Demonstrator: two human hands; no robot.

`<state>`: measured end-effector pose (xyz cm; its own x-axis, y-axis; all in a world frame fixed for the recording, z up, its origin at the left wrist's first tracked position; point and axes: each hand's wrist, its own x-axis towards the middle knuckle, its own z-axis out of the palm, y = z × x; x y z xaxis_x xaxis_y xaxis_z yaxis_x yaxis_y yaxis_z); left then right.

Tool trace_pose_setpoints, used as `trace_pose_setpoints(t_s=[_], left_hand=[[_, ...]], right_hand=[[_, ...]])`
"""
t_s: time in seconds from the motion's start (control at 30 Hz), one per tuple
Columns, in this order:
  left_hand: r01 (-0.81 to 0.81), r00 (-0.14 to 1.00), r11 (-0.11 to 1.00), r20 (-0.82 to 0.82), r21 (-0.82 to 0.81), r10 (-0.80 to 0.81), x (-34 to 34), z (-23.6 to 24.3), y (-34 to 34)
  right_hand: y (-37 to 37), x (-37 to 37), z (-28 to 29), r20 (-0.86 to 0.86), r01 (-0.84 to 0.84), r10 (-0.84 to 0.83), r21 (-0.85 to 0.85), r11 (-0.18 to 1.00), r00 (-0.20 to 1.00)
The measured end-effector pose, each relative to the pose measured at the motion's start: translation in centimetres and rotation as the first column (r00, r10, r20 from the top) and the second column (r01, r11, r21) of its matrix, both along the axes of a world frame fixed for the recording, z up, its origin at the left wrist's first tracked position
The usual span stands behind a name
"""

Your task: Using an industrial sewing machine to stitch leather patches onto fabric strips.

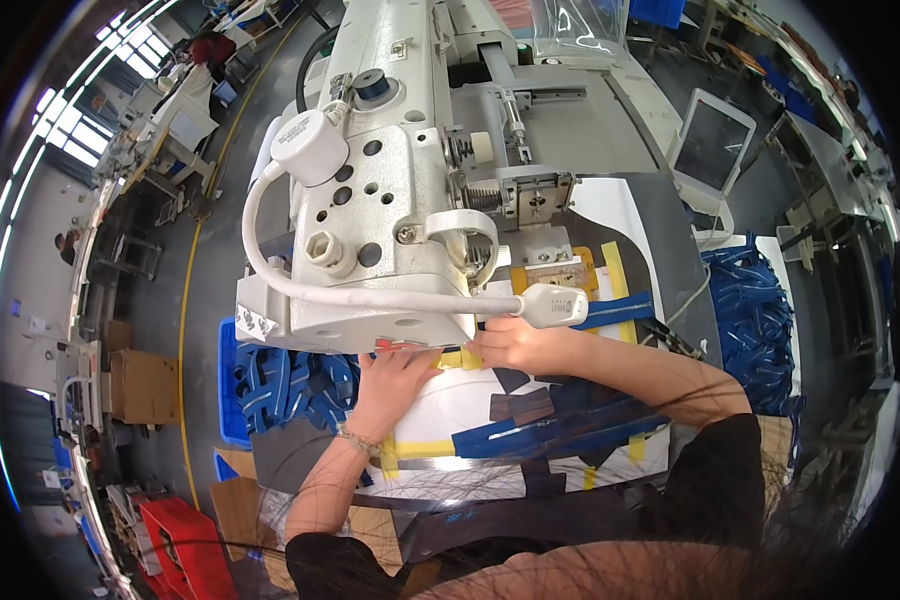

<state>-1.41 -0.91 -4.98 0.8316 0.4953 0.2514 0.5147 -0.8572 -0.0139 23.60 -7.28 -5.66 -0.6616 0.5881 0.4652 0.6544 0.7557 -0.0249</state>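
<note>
Below the white head of a sewing machine, my left hand lies on a white sheet marked with yellow tape. Its visible fingers stretch out together toward a strip of yellow tape; the tips are partly hidden. Across from it, my right hand has its fingers bent and drawn together at the machine head's lower edge. What they grip, if anything, is hidden. A blue zipper strip runs rightward just beyond my right hand. Nearer my body, more blue zipper strips lie across the sheet, beside dark patches.
Blue zipper strips fill a blue bin at the left. Another pile of zippers lies at the right, near a tilted screen. A white cable crosses above my hands. Cardboard boxes stand on the left floor.
</note>
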Motion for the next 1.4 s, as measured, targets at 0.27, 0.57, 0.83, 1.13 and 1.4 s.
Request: trace_pose_setpoints(t_s=[0.27, 0.57, 0.83, 1.13, 1.4], left_hand=[[0.092, 0.995, 0.899, 0.063, -0.428, -0.072, 0.1, 0.1, 4.3], [0.156, 0.984, 0.64, 0.172, -0.752, -0.038, -1.1, -3.3, 7.9], [0.234, 0.962, 0.782, 0.254, -0.577, -0.1, 0.7, -0.9, 6.7], [0.257, 0.955, 0.687, 0.289, -0.68, -0.071, 0.8, -2.6, 7.0], [0.053, 0.985, 0.749, 0.157, -0.661, 0.069, 0.2, -0.4, 3.7]], right_hand=[[0.8, -0.1, -0.8, -0.089, 0.125, -0.147, -0.219, 0.968, 0.985], [0.5, 0.1, -0.1, -0.431, 0.0, -0.45, -0.722, 0.692, 0.782], [0.2, 1.1, -2.7, -0.487, -0.029, -0.436, -0.691, 0.722, 0.757], [1.2, 1.3, -1.7, -0.253, 0.058, -0.144, -0.317, 0.947, 0.957], [0.5, 1.6, -0.6, -0.063, 0.014, -0.009, 0.083, 0.996, 0.998]])
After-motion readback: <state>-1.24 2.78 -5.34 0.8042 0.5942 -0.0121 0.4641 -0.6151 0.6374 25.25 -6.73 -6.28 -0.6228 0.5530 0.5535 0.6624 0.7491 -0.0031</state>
